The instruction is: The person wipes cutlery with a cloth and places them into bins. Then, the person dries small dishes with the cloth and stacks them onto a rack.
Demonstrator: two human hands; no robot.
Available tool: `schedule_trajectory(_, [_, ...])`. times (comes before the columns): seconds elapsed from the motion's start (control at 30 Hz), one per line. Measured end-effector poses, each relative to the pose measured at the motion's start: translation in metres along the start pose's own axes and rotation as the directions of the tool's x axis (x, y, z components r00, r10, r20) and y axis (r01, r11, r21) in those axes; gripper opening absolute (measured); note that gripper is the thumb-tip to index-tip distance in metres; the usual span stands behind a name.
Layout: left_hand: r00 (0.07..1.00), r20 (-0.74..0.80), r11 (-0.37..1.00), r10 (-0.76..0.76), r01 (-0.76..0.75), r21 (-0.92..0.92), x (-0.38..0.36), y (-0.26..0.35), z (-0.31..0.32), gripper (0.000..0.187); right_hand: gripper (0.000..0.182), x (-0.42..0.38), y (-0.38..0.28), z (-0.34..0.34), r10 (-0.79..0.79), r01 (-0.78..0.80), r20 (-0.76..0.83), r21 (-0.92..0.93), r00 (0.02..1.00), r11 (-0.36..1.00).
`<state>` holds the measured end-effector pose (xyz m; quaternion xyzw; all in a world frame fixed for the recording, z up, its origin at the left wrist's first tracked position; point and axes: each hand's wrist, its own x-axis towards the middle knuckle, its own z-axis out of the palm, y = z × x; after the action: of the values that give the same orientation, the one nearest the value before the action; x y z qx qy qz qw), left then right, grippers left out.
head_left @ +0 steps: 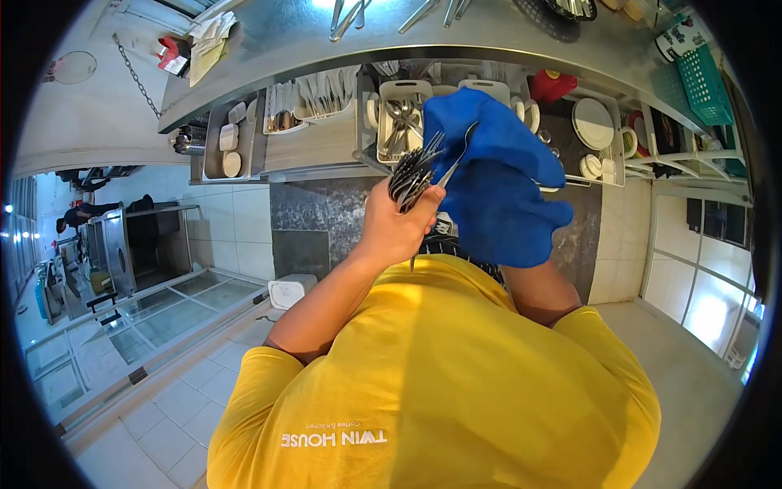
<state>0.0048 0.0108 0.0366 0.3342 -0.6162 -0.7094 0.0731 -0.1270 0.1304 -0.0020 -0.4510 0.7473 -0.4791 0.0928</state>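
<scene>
Several silvery metal forks (pixel 413 173) fill the gripping left hand (pixel 397 224), tines up, before the near edge of the grey steel bench (pixel 489 37), probably bunched so the thumb can pinch one fork (pixel 453 169) beside the blue fabric cloth (pixel 501 187), which hides the right hand; its grip cannot be told.

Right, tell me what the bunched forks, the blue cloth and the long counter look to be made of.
Forks: metal, probably stainless steel; polished, judging by the bright glints.
Blue cloth: soft fabric, perhaps microfibre or cotton; matte, hanging in loose folds.
Counter: likely stainless steel; smooth grey sheen with a bright patch of glare.
</scene>
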Motion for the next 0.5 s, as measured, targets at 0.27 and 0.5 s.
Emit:
schedule_trajectory(0.27, [0.999, -0.025, 0.999, -0.048, 0.048, 0.015, 0.005, -0.001, 0.002, 0.019, 0.047, 0.026, -0.003, -0.006, 0.208, -0.235, 0.111, 0.422, 0.972, 0.876])
schedule_trajectory(0.5, [0.995, -0.093, 0.999, 0.039, -0.036, 0.035, 0.017, -0.010, 0.005, 0.021, 0.045, 0.007, -0.028, 0.005, 0.184, -0.148, -0.052, 0.405, 0.981, 0.902])
